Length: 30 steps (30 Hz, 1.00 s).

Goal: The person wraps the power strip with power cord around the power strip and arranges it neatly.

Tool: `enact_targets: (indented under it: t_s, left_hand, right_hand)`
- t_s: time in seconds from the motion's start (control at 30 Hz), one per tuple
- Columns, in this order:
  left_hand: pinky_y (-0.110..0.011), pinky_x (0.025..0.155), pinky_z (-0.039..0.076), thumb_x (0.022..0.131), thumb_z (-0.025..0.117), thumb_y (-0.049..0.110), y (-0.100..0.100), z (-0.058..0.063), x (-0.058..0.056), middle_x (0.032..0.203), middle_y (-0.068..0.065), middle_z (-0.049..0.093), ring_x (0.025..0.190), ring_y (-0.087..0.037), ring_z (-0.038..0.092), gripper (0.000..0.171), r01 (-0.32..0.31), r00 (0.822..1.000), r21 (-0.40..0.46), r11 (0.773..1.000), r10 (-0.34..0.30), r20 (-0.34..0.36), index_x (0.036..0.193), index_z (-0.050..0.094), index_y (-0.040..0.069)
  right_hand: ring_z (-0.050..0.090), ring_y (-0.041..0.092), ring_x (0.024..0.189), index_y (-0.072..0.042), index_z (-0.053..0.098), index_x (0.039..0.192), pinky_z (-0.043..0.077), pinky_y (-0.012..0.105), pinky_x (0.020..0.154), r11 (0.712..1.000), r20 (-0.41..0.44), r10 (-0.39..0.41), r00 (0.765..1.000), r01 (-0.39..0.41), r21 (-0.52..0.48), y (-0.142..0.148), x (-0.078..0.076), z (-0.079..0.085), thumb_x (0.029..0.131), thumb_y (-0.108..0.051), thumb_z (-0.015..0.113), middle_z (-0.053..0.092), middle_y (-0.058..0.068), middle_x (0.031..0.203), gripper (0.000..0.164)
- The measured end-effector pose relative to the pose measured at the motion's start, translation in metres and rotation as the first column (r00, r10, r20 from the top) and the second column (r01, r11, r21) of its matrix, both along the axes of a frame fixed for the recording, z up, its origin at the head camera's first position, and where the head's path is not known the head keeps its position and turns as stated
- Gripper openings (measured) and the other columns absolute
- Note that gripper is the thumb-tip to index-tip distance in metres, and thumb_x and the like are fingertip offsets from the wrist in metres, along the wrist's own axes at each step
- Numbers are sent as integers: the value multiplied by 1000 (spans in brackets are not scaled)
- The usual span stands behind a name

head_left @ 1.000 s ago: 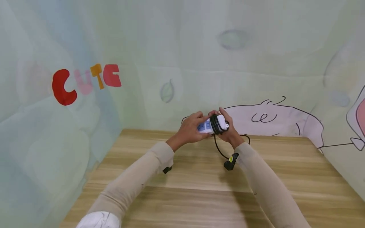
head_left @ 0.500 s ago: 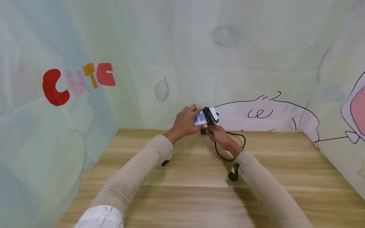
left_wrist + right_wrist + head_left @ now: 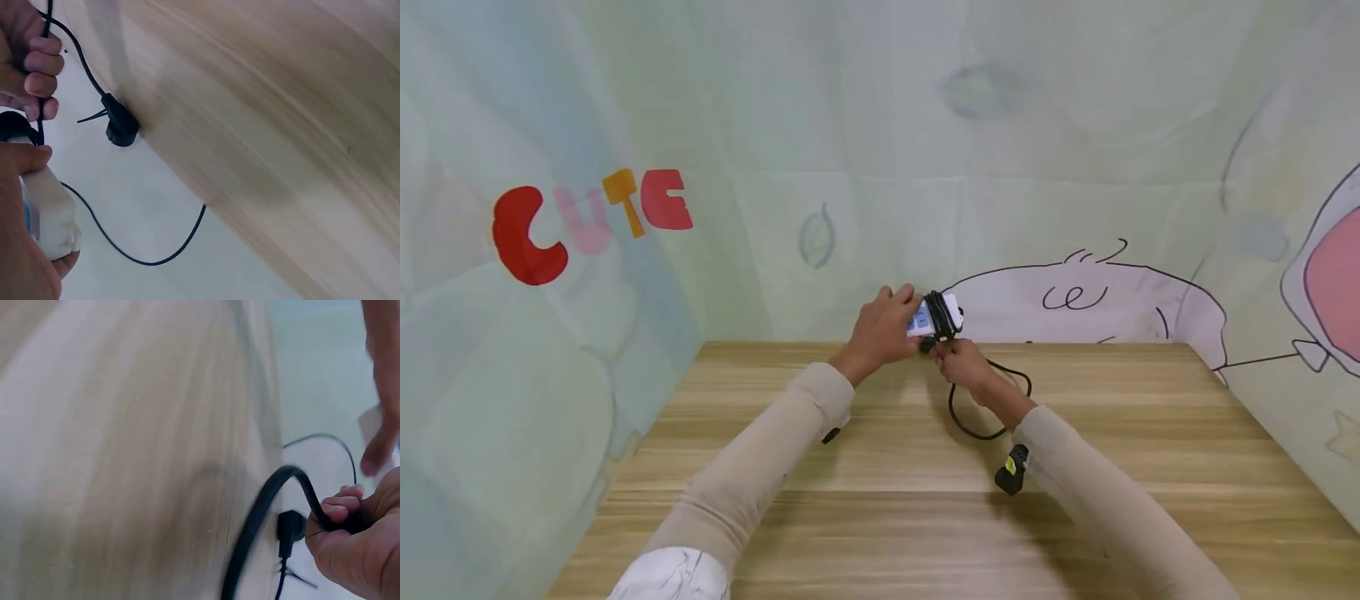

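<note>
My left hand (image 3: 883, 327) grips one end of a white power strip (image 3: 953, 308) with blue socket faces, raised near the back of the table. Several turns of black power cord (image 3: 937, 315) are wound round its other end. Just below the strip, the curled fingers of my right hand (image 3: 964, 365) hold the cord. From this hand a loose loop hangs toward the wrist. In the left wrist view, the cord runs straight between the right hand and the strip. The black plug (image 3: 122, 125) shows beside the right hand, with a thin tie on its cord.
A wood-grain table (image 3: 880, 517) lies under both arms. Printed cloth walls (image 3: 880, 167) stand behind it and at both sides, with coloured letters at the left. A black wrist device (image 3: 1012, 471) hangs under the right cuff.
My right hand has left the strip's right end, moved below it and taken hold of the cord, then drawn slightly lower. The left hand keeps its grip. The head view has shifted slightly.
</note>
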<state>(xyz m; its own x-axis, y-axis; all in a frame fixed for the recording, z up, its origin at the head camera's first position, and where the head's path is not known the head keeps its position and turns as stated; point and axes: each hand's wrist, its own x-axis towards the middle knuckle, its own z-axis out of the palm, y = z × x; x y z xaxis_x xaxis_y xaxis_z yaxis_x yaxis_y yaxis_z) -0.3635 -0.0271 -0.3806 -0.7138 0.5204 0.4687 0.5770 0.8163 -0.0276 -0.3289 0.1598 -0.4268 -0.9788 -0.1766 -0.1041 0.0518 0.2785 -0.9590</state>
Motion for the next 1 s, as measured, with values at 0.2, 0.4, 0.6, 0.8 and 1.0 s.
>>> enact_targets:
  t_s: [0.2, 0.4, 0.6, 0.8, 1.0]
  left_hand:
    - [-46, 66, 62, 90, 87, 26, -4, -8, 1, 120, -8, 66, 95, -32, 63, 56, 19, 999, -12, 1000, -19, -39, 141, 72, 7]
    - [-45, 63, 61, 90, 88, 25, -4, -8, -1, 120, -7, 67, 92, -31, 62, 54, 28, 997, -8, 1000, -29, -74, 139, 73, 7]
    - [-43, 62, 61, 91, 88, 28, -2, -6, -2, 122, -7, 66, 95, -31, 61, 55, 4, 998, -24, 1000, -5, -65, 140, 72, 7]
    - [-46, 62, 62, 92, 89, 30, -5, -5, -4, 126, -6, 66, 100, -33, 63, 56, -29, 998, -27, 999, 28, -57, 141, 72, 8]
    - [-47, 63, 63, 92, 89, 31, -5, -6, -6, 128, -6, 66, 101, -33, 63, 58, -5, 999, -33, 999, 3, -49, 143, 71, 9]
  right_hand:
    - [46, 9, 75, 3, 59, 115, 42, 24, 69, 998, 76, 53, 996, -50, -40, -8, 12, 8, 124, -15, 32, 54, 3, 93, 35]
    - [51, 11, 77, 6, 60, 120, 48, 25, 71, 998, 81, 61, 995, -58, -38, -6, 17, 14, 124, -16, 35, 56, 2, 92, 34]
    - [58, 12, 76, 5, 58, 122, 55, 27, 71, 996, 103, 61, 993, -53, -77, -4, 23, 17, 123, -13, 37, 59, 5, 91, 28]
    - [73, 19, 80, 4, 53, 125, 68, 43, 82, 991, 137, 121, 983, -112, -70, -2, 35, 19, 123, -13, 35, 59, 8, 93, 24]
    - [81, 24, 80, 13, 46, 144, 70, 43, 77, 987, 148, 158, 976, -157, -19, 3, 44, 20, 124, -17, 32, 60, 14, 104, 38]
